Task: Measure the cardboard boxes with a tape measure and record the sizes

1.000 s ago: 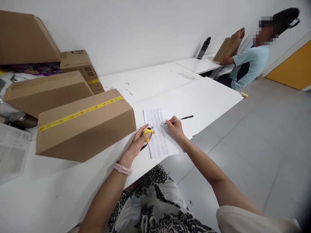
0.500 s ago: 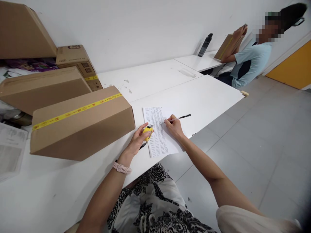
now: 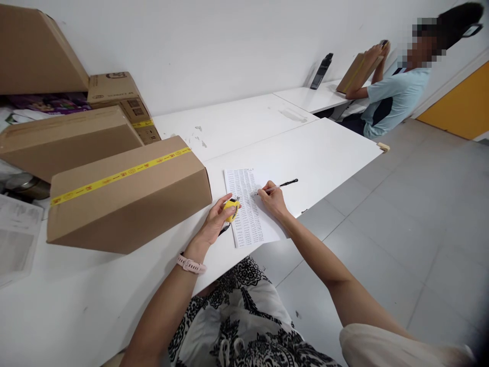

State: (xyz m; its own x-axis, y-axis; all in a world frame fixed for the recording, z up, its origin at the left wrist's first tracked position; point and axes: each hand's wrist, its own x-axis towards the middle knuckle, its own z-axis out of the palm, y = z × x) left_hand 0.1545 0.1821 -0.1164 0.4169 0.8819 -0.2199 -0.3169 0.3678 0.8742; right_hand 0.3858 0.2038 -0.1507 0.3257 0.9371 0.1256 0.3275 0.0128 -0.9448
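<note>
A printed sheet of paper [image 3: 246, 209] covered in small rows of text lies on the white table [image 3: 313, 153] in front of me. My right hand [image 3: 272, 200] rests on the sheet, fingers closed on a pen [image 3: 280, 186] whose tip touches the paper. My left hand [image 3: 216, 221] is curled round a small yellow tape measure [image 3: 231, 208] at the sheet's left edge. A pink watch sits on my left wrist. Just left of my left hand stands a cardboard box with yellow tape [image 3: 128, 193].
More cardboard boxes [image 3: 69, 137] are stacked at the back left by the wall, with papers [image 3: 17, 239] at the far left. At the far right another person [image 3: 397, 92] sits holding a box [image 3: 357, 71] at a further table. A dark handset [image 3: 321, 71] leans on the wall.
The view shifted slightly. My hands stay on the sheet, the pen has barely moved. The other person has tilted their box a little.
</note>
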